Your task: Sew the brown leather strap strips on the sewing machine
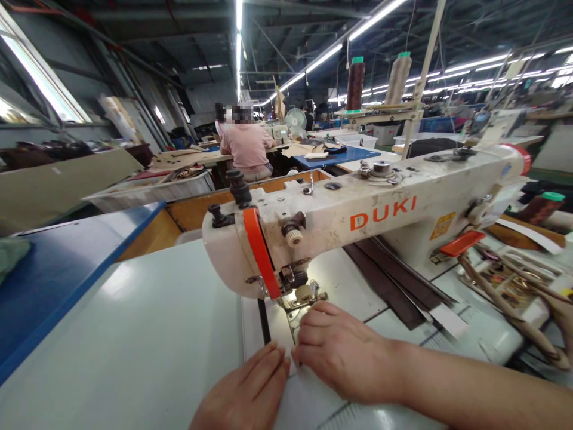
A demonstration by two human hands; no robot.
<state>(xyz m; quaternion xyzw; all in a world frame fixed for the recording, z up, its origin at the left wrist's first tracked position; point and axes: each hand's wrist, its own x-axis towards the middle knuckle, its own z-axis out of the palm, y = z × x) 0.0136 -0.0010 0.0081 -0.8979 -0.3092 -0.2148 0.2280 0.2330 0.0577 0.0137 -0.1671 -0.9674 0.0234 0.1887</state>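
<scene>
A white sewing machine [322,221] marked DUKI stands across the table, its needle and presser-foot area [304,295] lit from below the head. In front of that foot, a pale strip [278,328] runs toward me, with a narrow black band [264,322] along its left side. My left hand [250,388] presses closed fingers on the strip's near end. My right hand [340,352] is closed in a pinch at the same end, thumb and fingertips close to the left hand's. The pinched edge is mostly covered by fingers.
Dark brown strips [389,280] lie behind the machine arm. At right are scissors [510,316] and an organizer tray [528,280] of small parts. Thread cones [356,83] stand on a rack above. A blue board [67,263] borders the left. Another person [246,146] sits farther back.
</scene>
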